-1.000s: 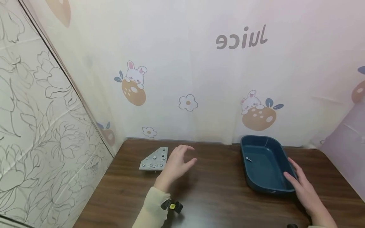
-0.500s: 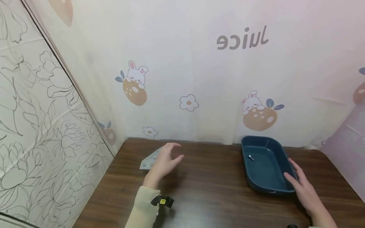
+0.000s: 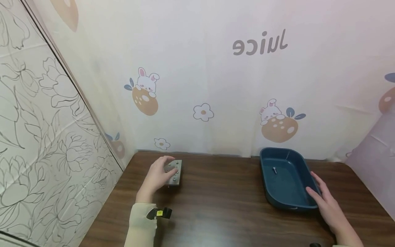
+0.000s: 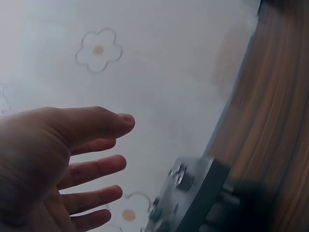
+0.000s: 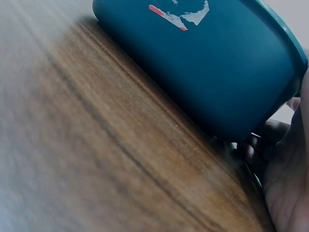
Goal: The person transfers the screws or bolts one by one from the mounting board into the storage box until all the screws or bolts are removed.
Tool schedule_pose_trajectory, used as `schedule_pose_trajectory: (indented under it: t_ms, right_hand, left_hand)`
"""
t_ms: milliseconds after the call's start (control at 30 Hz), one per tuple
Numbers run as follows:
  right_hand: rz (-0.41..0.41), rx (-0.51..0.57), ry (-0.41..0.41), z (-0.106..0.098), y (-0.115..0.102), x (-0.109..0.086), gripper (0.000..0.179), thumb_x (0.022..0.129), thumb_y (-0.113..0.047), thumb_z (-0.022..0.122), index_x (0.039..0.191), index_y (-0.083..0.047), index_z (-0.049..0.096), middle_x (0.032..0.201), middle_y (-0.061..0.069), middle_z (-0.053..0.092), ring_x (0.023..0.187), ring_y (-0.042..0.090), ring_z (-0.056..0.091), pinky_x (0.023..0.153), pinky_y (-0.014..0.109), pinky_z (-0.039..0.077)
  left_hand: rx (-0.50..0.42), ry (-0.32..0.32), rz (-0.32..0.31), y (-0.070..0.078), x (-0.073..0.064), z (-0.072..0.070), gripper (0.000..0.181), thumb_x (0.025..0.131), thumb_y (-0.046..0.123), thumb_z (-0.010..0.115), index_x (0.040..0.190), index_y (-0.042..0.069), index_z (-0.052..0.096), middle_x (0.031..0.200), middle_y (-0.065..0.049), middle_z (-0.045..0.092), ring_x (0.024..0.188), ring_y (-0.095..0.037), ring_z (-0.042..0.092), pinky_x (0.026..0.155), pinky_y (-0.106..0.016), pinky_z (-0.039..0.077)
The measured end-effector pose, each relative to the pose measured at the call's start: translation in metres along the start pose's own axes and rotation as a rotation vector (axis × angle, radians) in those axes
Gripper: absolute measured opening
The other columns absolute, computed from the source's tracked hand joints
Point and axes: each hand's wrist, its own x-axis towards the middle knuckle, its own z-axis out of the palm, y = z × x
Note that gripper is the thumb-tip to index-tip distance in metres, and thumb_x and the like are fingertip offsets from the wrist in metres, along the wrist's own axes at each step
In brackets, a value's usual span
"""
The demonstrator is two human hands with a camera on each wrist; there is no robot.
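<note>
My left hand [image 3: 155, 176], fingers spread and holding nothing, hovers over the left part of a grey metal plate [image 3: 177, 179] and hides much of it in the head view. From the left wrist, the plate [image 4: 193, 193] shows bolt heads on its face and a threaded end below, apart from my fingertips. At the right, my right hand [image 3: 330, 209] grips the side of a dark teal tray [image 3: 288, 193], thumb over the rim and fingers outside and low. Inside the tray lies one small silver bolt [image 3: 274, 170].
The brown wooden table [image 3: 222, 199] meets a printed cloth wall [image 3: 228, 137] behind the plate and tray. A flower-patterned panel [image 3: 61, 137] borders the table's left side.
My left hand has moved left across the plate, uncovering its right end. The bolt has shifted slightly right and turned in the tray. My right hand keeps its grip on the tray.
</note>
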Motion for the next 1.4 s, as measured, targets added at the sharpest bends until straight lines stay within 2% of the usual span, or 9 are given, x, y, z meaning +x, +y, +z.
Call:
schedule_pose_trajectory:
  t_ms: [200, 367, 933, 1400]
  right_hand:
    - [-0.008, 0.002, -0.005, 0.000, 0.001, 0.000, 0.079, 0.118, -0.041, 0.042, 0.176, -0.023, -0.009, 0.178, 0.029, -0.013, 0.159, 0.058, -0.019, 0.114, 0.088, -0.010]
    - [0.004, 0.003, -0.007, -0.001, 0.002, 0.001, 0.080, 0.118, -0.043, 0.042, 0.176, -0.024, -0.010, 0.178, 0.030, -0.014, 0.159, 0.059, -0.018, 0.114, 0.088, -0.010]
    - [-0.002, -0.014, -0.007, -0.001, 0.000, 0.000, 0.079, 0.118, -0.042, 0.042, 0.176, -0.023, -0.010, 0.177, 0.031, -0.012, 0.157, 0.064, -0.016, 0.111, 0.091, -0.008]
    - [-0.002, -0.002, -0.014, -0.001, 0.001, 0.000, 0.078, 0.118, -0.042, 0.042, 0.176, -0.027, -0.010, 0.177, 0.032, -0.011, 0.157, 0.064, -0.012, 0.111, 0.091, -0.007]
  left_hand:
    - [0.009, 0.000, -0.074, -0.020, -0.001, -0.006, 0.046, 0.098, 0.019, 0.082, 0.140, 0.006, 0.066, 0.143, -0.013, 0.067, 0.138, -0.037, 0.060, 0.114, -0.059, 0.049]
    - [0.023, 0.011, -0.104, -0.029, -0.001, -0.008, 0.048, 0.097, 0.020, 0.084, 0.140, 0.006, 0.066, 0.143, -0.015, 0.068, 0.136, -0.036, 0.061, 0.112, -0.058, 0.050]
    - [0.000, -0.005, -0.162, -0.046, -0.001, -0.009, 0.046, 0.099, 0.021, 0.081, 0.141, 0.008, 0.067, 0.146, -0.016, 0.066, 0.140, -0.038, 0.058, 0.115, -0.062, 0.047]
    - [-0.005, -0.026, -0.169, -0.050, -0.002, -0.005, 0.039, 0.098, 0.018, 0.080, 0.135, 0.008, 0.071, 0.141, -0.017, 0.067, 0.127, -0.039, 0.065, 0.107, -0.059, 0.053]
